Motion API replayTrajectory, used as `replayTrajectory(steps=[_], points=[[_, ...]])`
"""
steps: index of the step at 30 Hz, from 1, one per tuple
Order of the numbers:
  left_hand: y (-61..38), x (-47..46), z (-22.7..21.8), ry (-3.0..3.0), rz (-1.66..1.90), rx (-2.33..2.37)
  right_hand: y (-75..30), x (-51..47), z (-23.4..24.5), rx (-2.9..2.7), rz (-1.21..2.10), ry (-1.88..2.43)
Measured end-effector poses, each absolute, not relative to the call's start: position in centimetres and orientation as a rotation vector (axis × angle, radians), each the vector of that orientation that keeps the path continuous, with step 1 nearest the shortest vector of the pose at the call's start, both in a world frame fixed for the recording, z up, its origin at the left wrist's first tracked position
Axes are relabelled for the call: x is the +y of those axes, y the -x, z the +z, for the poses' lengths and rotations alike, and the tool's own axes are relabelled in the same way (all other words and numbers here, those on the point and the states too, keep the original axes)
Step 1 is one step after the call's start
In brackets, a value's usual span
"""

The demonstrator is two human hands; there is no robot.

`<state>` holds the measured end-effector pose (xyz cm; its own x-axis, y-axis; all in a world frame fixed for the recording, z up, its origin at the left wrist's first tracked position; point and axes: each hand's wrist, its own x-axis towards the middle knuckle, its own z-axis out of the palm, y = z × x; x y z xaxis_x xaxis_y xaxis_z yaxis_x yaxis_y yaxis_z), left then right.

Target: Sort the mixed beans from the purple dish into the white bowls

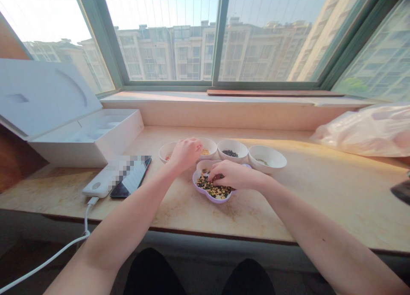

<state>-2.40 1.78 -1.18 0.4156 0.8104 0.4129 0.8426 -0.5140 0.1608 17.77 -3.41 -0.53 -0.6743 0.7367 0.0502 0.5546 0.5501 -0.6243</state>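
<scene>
My left hand is held over the edge of a white bowl with yellow beans in it. Its fingers are curled together, and whatever they hold is hidden. With fingertips bent down among mixed beans, my right hand reaches into a lilac flower-shaped bowl. Those beans are dark, yellow and pale; any bean between the fingertips is too small to make out. Behind stand a white bowl with reddish contents, one with black beans, and another holding a few greenish beans.
On the left are an open white box, a white power bank with a cable, and a dark phone. A plastic bag lies at the right. The table's front edge runs above my knees; windows rise behind.
</scene>
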Motion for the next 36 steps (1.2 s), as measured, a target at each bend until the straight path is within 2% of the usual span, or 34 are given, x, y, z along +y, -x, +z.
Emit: replayTrajectory(steps=[11, 16, 24, 29, 36], points=[[2.3, 1.4, -1.2, 2.629, -0.817, -1.519, -18.0, -3.5, -0.1, -2.429, 0.875, 1.163], [2.2, 1.4, -1.2, 2.651, -0.850, -1.519, -18.2, -3.2, -0.4, -2.320, 1.018, 1.146], [1.6, 0.6, -0.8, 2.851, -1.055, -1.349, -18.7, -2.1, -0.5, -1.742, 1.386, 1.157], [1.2, -0.2, -0.6, 2.974, -1.153, -1.195, -18.9, -2.0, 0.0, -1.488, 1.375, 1.176], [1.0, 0.1, -1.1, 2.976, -1.219, -1.109, -18.6, -2.1, -0.1, -1.425, 1.357, 1.205]])
